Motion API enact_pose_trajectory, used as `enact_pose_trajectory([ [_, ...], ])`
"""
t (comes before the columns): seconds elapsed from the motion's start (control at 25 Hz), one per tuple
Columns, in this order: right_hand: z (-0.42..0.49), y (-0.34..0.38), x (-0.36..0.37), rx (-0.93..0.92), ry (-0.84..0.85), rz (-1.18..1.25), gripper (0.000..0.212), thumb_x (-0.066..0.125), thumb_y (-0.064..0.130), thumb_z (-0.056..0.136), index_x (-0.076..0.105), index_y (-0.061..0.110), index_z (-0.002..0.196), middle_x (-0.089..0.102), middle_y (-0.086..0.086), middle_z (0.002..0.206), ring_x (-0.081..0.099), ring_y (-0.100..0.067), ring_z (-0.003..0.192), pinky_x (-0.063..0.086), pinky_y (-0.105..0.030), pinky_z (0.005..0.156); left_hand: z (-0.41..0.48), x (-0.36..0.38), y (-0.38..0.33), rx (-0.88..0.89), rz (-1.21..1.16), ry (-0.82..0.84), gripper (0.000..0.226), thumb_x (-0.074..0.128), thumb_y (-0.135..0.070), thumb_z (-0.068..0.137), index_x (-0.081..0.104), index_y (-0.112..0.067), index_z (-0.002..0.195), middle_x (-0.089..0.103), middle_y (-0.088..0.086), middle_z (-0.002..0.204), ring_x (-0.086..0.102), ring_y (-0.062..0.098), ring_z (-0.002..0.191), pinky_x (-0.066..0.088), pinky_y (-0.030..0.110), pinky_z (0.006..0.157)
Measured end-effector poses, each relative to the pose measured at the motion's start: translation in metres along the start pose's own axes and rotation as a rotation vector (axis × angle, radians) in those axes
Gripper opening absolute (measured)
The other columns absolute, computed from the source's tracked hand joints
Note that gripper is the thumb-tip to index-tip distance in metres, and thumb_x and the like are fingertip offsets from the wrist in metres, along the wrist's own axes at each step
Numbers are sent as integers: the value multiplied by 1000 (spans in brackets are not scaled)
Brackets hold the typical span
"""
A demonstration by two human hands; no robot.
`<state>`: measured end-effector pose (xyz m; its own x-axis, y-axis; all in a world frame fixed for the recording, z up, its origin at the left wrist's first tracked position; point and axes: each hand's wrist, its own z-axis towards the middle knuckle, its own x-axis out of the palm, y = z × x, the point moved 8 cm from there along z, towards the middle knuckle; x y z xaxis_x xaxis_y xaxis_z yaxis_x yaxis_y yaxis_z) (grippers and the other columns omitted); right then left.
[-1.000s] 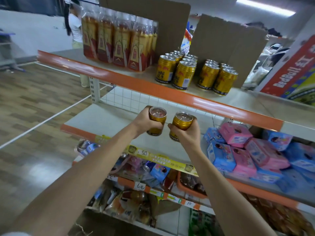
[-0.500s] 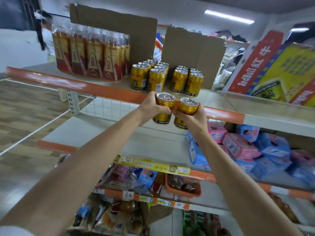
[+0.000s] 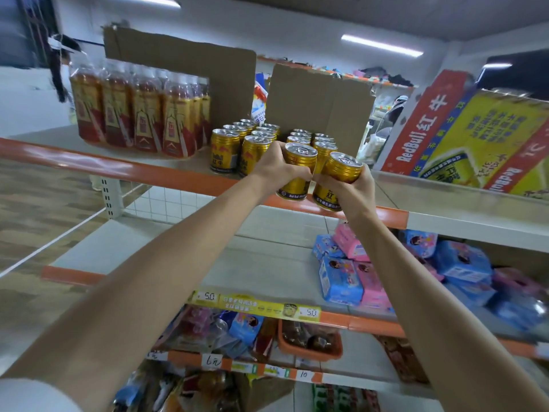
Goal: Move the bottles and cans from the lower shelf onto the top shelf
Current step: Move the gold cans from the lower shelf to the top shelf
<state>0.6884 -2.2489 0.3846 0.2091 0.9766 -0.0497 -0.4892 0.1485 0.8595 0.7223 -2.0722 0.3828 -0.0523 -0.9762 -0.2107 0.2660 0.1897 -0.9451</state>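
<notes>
Nearly done: my left hand (image 3: 273,164) grips one gold can (image 3: 298,173), my right hand (image 3: 352,190) another can (image 3: 341,171), both at the top shelf (image 3: 118,169) edge, not yet set down. Bottles (image 3: 133,114) and can rows (image 3: 225,153) are up already; the lower shelf (image 3: 178,257) (what I can see) shows no drinks.

Left hand (image 3: 271,166): fingertips out of sight behind the left gold metal can (image 3: 297,172) it grips.
Right hand (image 3: 350,188): covers part of the label of the right gold metal can (image 3: 343,171) it holds.
Shelved gold cans (image 3: 323,142): the front ones are largely hidden behind both held cans.
Red and yellow cardboard carton (image 3: 481,135): cut off by the right edge.
Wrapped snacks on the lowest shelf (image 3: 208,388): blurred, cropped by the bottom edge, kinds unclear.
Person at far left (image 3: 61,69): blurred, partly behind the plastic-wrapped brown bottles (image 3: 133,114).
</notes>
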Motion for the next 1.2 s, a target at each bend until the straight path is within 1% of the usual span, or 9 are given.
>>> enact_pose_trajectory([
  [0.12, 17, 0, -3, -3, -15, -12, 62, 90, 7, 64, 61, 1, 118, 71, -12, 107, 72, -17, 90, 56, -23, 68, 11, 2, -2, 20, 1, -65, 75, 85, -33, 52, 44, -22, 114, 59, 1, 112, 59, 21, 106, 53, 45, 94],
  [0.24, 30, -6, -5, 14, -28, -30, 65, 90, 12, 62, 60, 5, 119, 71, -9, 108, 72, -17, 91, 56, -21, 67, 23, 5, 0, 10, -5, -81, 74, 86, -24, 60, 43, -18, 119, 58, 2, 112, 59, 21, 105, 53, 44, 94],
  [0.44, 48, -24, -7, 29, -24, -40, 60, 89, 15, 65, 60, 8, 117, 70, -7, 107, 71, -16, 92, 57, -21, 68, 40, 13, 6, 10, 44, -99, 75, 86, -23, 64, 38, -17, 122, 55, 2, 115, 56, 21, 108, 51, 41, 95],
  [0.56, 61, -43, -11, 96, -20, -63, 69, 89, 25, 60, 58, 9, 120, 70, -7, 109, 71, -18, 95, 59, -28, 72, 51, 17, 11, 4, 43, -129, 72, 86, -21, 68, 37, -16, 120, 54, 1, 109, 55, 21, 107, 51, 37, 93],
  [0.68, 72, -55, -10, 130, -5, -106, 67, 89, 22, 63, 57, 10, 122, 69, -5, 110, 70, -18, 97, 60, -32, 78, 63, 21, 12, 9, 50, -152, 70, 84, -18, 69, 37, -15, 121, 51, -2, 105, 54, 19, 105, 50, 32, 89],
  [0.8, 80, -61, -2, 147, 63, -128, 47, 85, 15, 69, 62, 15, 110, 71, 0, 100, 70, -14, 89, 59, -24, 71, 72, 24, 21, 8, 116, -156, 72, 82, -16, 72, 38, -9, 129, 51, -3, 107, 53, 18, 105, 43, 27, 85],
  [0.88, 84, -64, 4, 194, 138, -140, 43, 79, 7, 75, 55, 15, 111, 67, 3, 98, 66, -10, 86, 54, -18, 65, 75, 25, 26, 22, 192, -171, 70, 81, -21, 74, 40, -8, 129, 54, 3, 118, 54, 21, 111, 42, 28, 89],
  [1.0, 88, -76, 5, 263, 196, -156, 58, 71, 1, 76, 43, 11, 126, 60, -6, 110, 61, -10, 91, 50, -24, 71, 78, 24, 27, 36, 345, -220, 72, 81, -31, 74, 43, -8, 131, 47, 10, 132, 50, 25, 121, 41, 32, 101],
  [1.2, 85, -78, 3, 257, 172, -187, 61, 71, 0, 76, 43, 10, 129, 60, -6, 114, 60, -12, 95, 50, -26, 77, 67, 25, 17, 108, 520, -314, 82, 79, -33, 77, 34, -5, 140, 39, 17, 137, 40, 34, 130, 35, 40, 110],
])
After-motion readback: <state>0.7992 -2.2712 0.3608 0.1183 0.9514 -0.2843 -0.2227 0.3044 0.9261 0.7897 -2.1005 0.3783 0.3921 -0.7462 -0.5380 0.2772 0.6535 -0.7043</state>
